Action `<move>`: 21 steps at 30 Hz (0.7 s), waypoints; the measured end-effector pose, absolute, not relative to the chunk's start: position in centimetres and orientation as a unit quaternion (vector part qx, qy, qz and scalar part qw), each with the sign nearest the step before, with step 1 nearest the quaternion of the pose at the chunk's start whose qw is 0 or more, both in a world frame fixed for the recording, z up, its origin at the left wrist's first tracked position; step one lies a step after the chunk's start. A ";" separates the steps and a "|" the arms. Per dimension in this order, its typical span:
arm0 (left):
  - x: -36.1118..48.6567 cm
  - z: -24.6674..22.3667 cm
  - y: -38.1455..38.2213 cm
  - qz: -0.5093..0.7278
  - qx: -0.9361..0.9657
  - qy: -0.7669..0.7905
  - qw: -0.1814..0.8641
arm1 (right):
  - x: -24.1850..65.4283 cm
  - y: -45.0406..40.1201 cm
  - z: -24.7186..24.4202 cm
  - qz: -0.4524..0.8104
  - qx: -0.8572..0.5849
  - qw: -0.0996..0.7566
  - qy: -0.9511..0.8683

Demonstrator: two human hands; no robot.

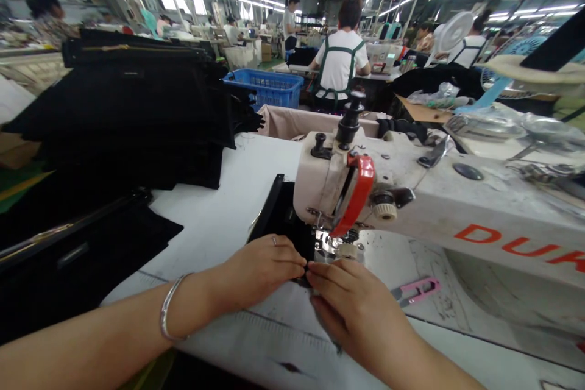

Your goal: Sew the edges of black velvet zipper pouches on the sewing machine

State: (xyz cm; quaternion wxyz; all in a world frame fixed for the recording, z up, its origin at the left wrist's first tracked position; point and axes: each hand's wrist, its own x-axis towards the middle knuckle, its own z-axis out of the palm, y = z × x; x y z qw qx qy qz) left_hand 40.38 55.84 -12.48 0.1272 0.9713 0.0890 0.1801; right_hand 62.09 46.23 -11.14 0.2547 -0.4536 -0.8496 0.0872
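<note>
A black fabric piece (286,213) with a zipper along its left edge lies on the white sewing table (237,164), its right side beside the needle area of a white sewing machine (420,183). Near the fabric's front edge, my left hand (262,268) has its fingers closed on the cloth. My right hand (351,298) pinches the same edge just to the right, the fingertips of both hands nearly touching. Part of that edge is hidden under the fingers. Pink-handled thread snips (418,290) lie on the table right of my right hand.
Black fabric pieces (137,97) are piled high at the left, with another zippered piece (82,250) nearer. Behind the table stand a blue basket (269,88) and a pink cloth-lined bin (292,122). A person in a white shirt (340,61) sits farther back.
</note>
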 end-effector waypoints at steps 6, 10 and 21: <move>41.1 -12.9 57.9 0.168 0.979 0.082 0.083 | 62.4 46.8 -12.1 0.064 -0.476 0.267 -0.836; 41.8 -12.5 59.1 0.185 0.976 0.089 0.069 | 62.4 47.0 -12.6 0.066 -0.495 0.261 -0.826; 43.2 -11.8 60.9 0.191 0.961 0.171 0.105 | 62.6 47.4 -13.0 0.095 -0.500 0.272 -0.817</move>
